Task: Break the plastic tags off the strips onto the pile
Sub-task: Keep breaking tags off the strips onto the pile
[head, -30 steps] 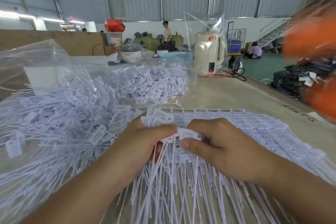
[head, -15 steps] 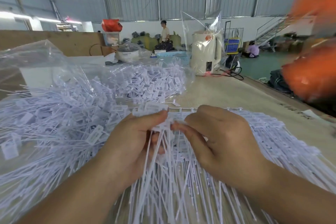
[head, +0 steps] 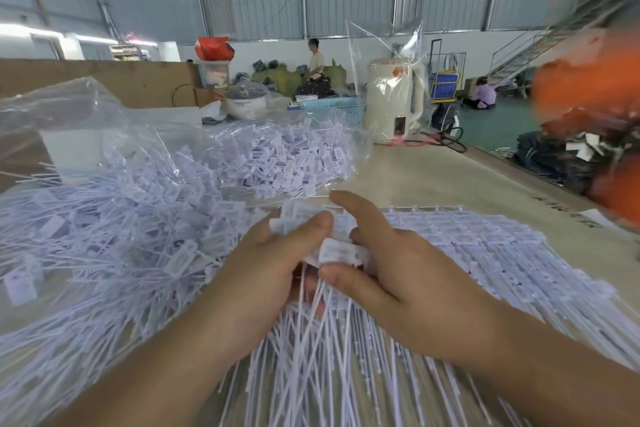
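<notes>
White plastic tag strips (head: 478, 243) lie in a flat stack on the table, right of centre, their long tails fanning toward me. My left hand (head: 263, 274) grips a bunch of broken-off tags (head: 301, 215), thumb pressed on top. My right hand (head: 391, 270) pinches a tag (head: 337, 250) between thumb and fingers, its index finger stretched out above. A big pile of loose tags (head: 114, 229) covers the left side of the table, partly on clear plastic.
A clear bag of tags (head: 287, 156) lies behind the pile. Farther back stand a cream kettle (head: 394, 104) in plastic wrap, a pot (head: 246, 100) and a blue basket (head: 332, 104). Blurred orange objects (head: 588, 87) hang at the right. People are in the hall behind.
Both hands have lifted slightly from the strip. The left now holds a bunch of tag heads raised, and the right index finger has straightened above them.
</notes>
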Demonstrator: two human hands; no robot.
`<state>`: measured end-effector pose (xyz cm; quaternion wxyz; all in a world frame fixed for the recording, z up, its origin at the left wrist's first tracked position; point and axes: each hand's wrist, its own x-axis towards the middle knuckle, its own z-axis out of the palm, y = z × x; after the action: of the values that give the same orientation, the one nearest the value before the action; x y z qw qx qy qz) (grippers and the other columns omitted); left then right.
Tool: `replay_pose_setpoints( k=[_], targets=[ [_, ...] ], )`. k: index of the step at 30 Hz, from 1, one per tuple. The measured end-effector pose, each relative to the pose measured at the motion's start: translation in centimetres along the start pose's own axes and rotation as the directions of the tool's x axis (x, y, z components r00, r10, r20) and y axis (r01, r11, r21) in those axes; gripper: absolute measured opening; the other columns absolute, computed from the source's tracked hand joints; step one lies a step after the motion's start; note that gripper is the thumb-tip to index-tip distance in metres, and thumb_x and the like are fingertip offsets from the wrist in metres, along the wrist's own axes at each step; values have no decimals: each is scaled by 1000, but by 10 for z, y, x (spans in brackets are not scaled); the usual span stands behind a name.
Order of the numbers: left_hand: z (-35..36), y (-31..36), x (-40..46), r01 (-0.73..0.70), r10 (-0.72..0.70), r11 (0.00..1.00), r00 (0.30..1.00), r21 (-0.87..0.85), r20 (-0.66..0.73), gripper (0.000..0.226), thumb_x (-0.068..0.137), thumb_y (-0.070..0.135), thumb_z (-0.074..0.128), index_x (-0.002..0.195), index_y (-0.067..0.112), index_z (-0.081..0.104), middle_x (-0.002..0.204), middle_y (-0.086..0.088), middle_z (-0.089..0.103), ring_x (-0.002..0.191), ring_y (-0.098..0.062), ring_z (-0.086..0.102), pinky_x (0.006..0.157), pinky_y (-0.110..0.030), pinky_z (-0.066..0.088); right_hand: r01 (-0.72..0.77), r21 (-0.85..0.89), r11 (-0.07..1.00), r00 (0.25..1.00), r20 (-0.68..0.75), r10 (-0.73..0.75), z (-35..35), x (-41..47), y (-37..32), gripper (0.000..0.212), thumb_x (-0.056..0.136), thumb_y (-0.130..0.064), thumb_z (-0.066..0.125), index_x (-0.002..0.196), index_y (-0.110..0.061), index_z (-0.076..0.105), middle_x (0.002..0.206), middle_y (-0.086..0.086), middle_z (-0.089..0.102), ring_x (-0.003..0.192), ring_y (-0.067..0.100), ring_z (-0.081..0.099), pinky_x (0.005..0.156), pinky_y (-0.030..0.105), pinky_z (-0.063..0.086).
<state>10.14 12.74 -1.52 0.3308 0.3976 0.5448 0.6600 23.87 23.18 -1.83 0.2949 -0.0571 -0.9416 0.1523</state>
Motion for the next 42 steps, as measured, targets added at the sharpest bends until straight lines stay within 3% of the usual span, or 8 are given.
replay_pose_setpoints(
  k=[7,10,18,22,26,31,35,42],
  targets=[
    [-3,-4,2,-84,79,985,996,150,35,23,71,29,72,93,21,75,87,-16,74,60,-23,58,44,-25,46,-59,159,986,996,70,48,2,2,5,58,94,-52,48,144,-31,25,68,-18,58,54,3,54,47,18,38],
    [-9,-2,5,-71,72,994,997,87,-16,22,67,28,77,85,16,76,75,-19,66,46,-15,52,40,-25,44,-77,235,969,994,92,56,-2,2,11,21,96,-47,49,95,-27,56,54,-13,46,45,7,41,46,18,28],
    [-4,2,4,30,-29,998,999,-59,19,19,61,20,74,77,12,78,57,-4,60,39,-9,44,37,-21,40,-31,151,988,999,-18,34,-6,5,12,44,95,-34,59,57,-39,38,50,-16,41,46,4,40,47,16,26],
    [-8,4,3,144,-143,985,989,-97,26,30,54,27,77,77,7,78,55,-9,61,41,-16,49,39,-22,44,124,-37,992,982,-138,-128,-12,5,2,39,97,-34,55,61,-21,44,56,-14,37,52,6,39,52,25,34],
    [-28,7,6,187,-192,973,981,-138,-22,45,73,28,73,98,-10,71,102,-41,59,84,-57,59,89,-57,48,220,12,976,925,-319,-205,-23,2,-6,37,97,-29,51,69,-6,59,61,-2,50,56,13,47,55,22,39],
    [-5,3,3,-43,43,999,999,14,-9,10,71,26,81,67,19,75,50,-2,58,37,-16,51,41,-23,44,47,259,965,980,-201,6,-11,2,1,24,94,-42,54,108,-23,60,52,-14,44,46,2,43,47,8,27],
    [4,-6,4,-84,88,994,994,76,-60,26,64,45,77,78,23,74,56,-7,53,38,-15,47,45,-29,43,-81,370,925,978,-150,146,4,2,7,36,89,-56,44,122,-40,43,75,-7,65,74,10,62,57,17,45],
    [9,-6,3,-24,24,996,1000,-87,-2,23,72,26,69,89,11,71,65,-6,57,42,-12,45,42,-26,44,-134,514,847,974,-88,207,17,5,4,28,88,-61,39,113,-48,42,78,16,63,57,31,53,52,44,45]
  ],
)
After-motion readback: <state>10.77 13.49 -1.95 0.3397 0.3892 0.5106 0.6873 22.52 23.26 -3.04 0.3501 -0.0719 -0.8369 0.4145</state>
